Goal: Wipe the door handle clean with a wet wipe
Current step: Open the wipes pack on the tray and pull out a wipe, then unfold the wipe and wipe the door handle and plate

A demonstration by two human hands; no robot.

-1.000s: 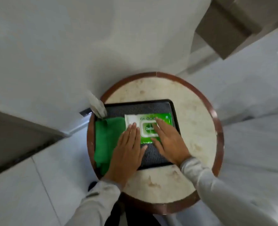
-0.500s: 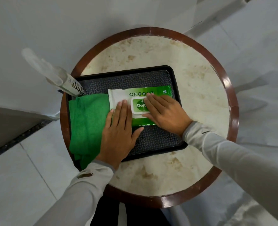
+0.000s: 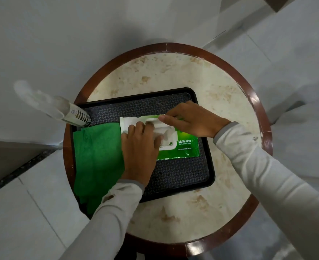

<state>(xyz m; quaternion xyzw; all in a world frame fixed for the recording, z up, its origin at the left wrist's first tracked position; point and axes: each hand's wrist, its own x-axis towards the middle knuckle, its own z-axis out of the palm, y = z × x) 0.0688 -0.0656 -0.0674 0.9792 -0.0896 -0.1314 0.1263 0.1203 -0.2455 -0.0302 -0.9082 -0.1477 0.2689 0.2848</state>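
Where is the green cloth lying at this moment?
In the head view the green cloth lies on the left part of the black tray, beside the wet wipe pack and just below the spray bottle.

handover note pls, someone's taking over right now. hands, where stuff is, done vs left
Left hand: fingers bent at the opening of the wet wipe pack, on a bit of white wipe; whether it is actually pinched is unclear.
Right hand: holding the pack's flip lid back at the far edge.
Pack lies flat on the black tray on the round table, with a green cloth left of it and a spray bottle at the tray's far-left corner.
Done: lid open.
Left: pull a wipe free, close the pack, go to the door handle (not in view), wipe it.
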